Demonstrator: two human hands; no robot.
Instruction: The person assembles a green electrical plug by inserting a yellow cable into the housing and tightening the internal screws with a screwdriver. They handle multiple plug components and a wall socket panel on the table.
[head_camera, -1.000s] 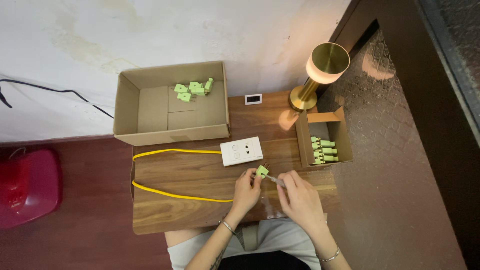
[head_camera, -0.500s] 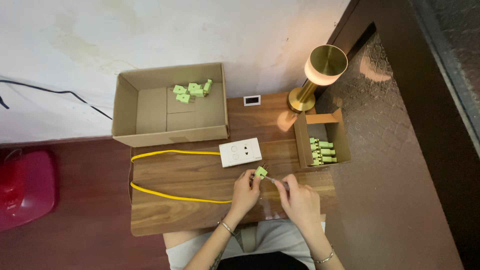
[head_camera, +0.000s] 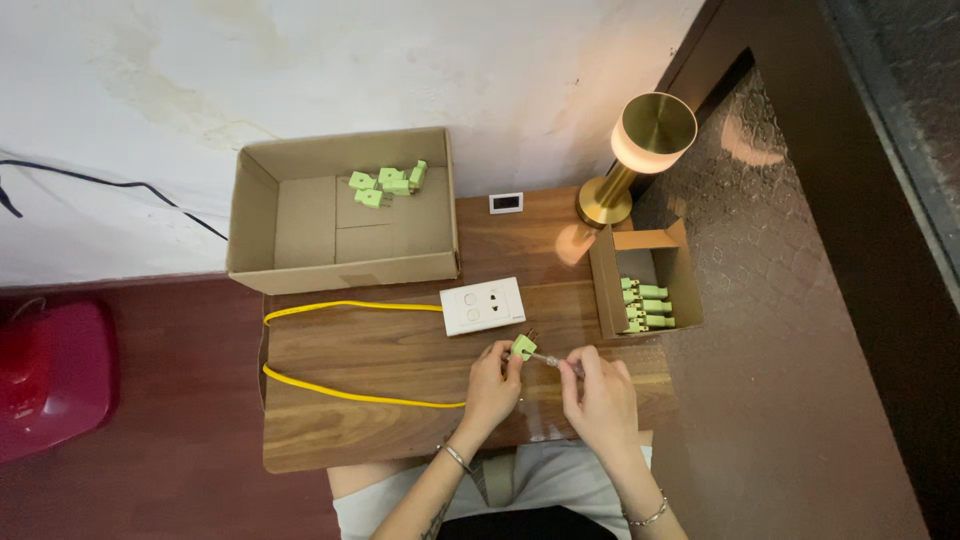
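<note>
My left hand (head_camera: 492, 385) pinches a small green plug connector (head_camera: 523, 347) over the wooden table (head_camera: 350, 420). My right hand (head_camera: 600, 398) holds a thin metal tool (head_camera: 553, 360) whose tip meets the connector's side. Just beyond the hands lies a white socket block (head_camera: 483, 305) with a yellow cable (head_camera: 340, 306) looping off to the left. Several more green connectors (head_camera: 645, 305) lie stacked in a small open cardboard box (head_camera: 603, 285) at the right, and a few others (head_camera: 388, 184) sit in the large cardboard box (head_camera: 340, 268) at the back left.
A brass table lamp (head_camera: 640, 150), lit, stands at the back right corner beside a small white device (head_camera: 506, 202). A red object (head_camera: 45, 385) sits on the floor at left. A black cable (head_camera: 110, 185) runs along the wall. A dark patterned panel borders the right.
The hands stay together on the connector and tool, shifting only slightly; the view has drifted a little. Nothing else has moved.
</note>
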